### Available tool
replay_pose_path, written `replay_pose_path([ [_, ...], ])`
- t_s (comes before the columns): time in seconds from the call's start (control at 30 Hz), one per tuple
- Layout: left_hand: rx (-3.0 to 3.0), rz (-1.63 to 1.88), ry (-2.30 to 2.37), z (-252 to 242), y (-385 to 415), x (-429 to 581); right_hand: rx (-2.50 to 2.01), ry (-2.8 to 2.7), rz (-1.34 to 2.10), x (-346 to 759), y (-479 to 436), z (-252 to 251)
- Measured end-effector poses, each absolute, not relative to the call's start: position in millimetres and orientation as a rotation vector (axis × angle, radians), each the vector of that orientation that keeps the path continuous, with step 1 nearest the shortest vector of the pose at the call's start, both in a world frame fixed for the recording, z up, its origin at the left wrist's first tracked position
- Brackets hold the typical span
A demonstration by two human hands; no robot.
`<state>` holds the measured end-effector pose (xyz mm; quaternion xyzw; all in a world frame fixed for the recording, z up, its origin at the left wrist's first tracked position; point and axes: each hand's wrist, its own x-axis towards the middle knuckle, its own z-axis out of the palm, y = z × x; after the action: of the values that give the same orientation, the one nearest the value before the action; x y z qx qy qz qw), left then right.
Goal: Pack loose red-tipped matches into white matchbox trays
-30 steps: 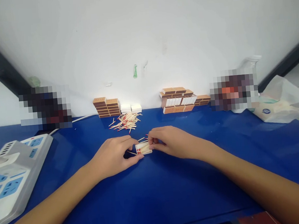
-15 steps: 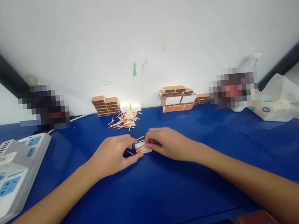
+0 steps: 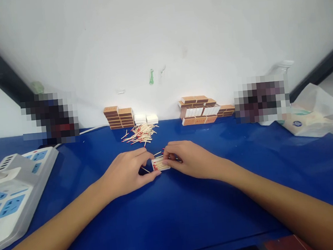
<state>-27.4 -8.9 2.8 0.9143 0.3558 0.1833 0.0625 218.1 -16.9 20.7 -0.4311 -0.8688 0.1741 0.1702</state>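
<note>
A small white matchbox tray [image 3: 155, 168] with red-tipped matches [image 3: 159, 164] in it lies on the blue table between my hands. My left hand [image 3: 131, 171] grips the tray's left end, thumb at the near side and fingers at the far side. Over the right end, my right hand [image 3: 187, 160] is closed in a pinch, its thumb and fingertips on the matches; the exact hold is partly hidden. A few loose matches stick out around the tray, near both hands. Just behind, a loose pile of matches [image 3: 143, 133] is spread on the table.
Stacked brown matchboxes [image 3: 119, 118] and white trays [image 3: 146, 119] stand against the wall at the back left. More matchboxes [image 3: 199, 110] are piled at the back right. A power strip [image 3: 18, 196] lies at left, a tissue pack [image 3: 306, 122] at right.
My right fingers have shifted slightly over the tray, and more of the matches inside shows, lying more evenly side by side. My left hand keeps its hold. The view has moved slightly.
</note>
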Motion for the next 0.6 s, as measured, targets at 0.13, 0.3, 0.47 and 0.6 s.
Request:
replay_pose_path([
  [0.13, 2.799, 0.635, 1.097, 7, -5, -31, -1.177, -2.365, 0.487, 224, -13, 27],
  [0.3, 2.839, 0.832, 1.241, 17, 12, -45, -1.312, -2.464, 0.408, 243, -4, 35],
  [0.47, 2.858, 0.794, 1.3, 17, 18, -51, -1.381, -2.595, 0.477, 253, 0, 30],
  [0.6, 2.882, 0.745, 1.242, 15, 13, -47, -1.306, -2.591, 0.531, 250, 1, 26],
])
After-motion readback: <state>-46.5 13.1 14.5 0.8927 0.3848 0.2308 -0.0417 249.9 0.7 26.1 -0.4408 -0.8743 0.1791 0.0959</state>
